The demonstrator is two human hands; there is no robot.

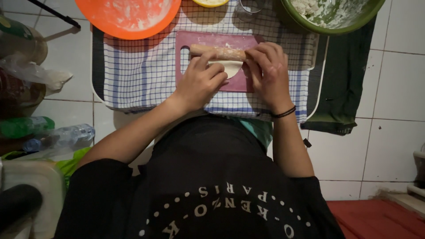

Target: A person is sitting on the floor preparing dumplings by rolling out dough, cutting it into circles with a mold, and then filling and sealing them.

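Note:
A pale disc of dough (231,67) lies on a dark pink cutting board (208,42) set on a blue-and-white checked cloth (141,75). A wooden rolling pin (221,52) rests across the dough's far edge. My left hand (200,82) has its fingers curled over the pin's left part. My right hand (268,71) presses its fingers on the pin's right end; a black band circles that wrist.
An orange floured bowl (128,15) stands at the back left, a green bowl (332,15) with flour mix at the back right, a yellow dish (210,2) between. Plastic bottles (57,137) lie on the tiled floor at left. A dark green cloth (347,79) hangs at right.

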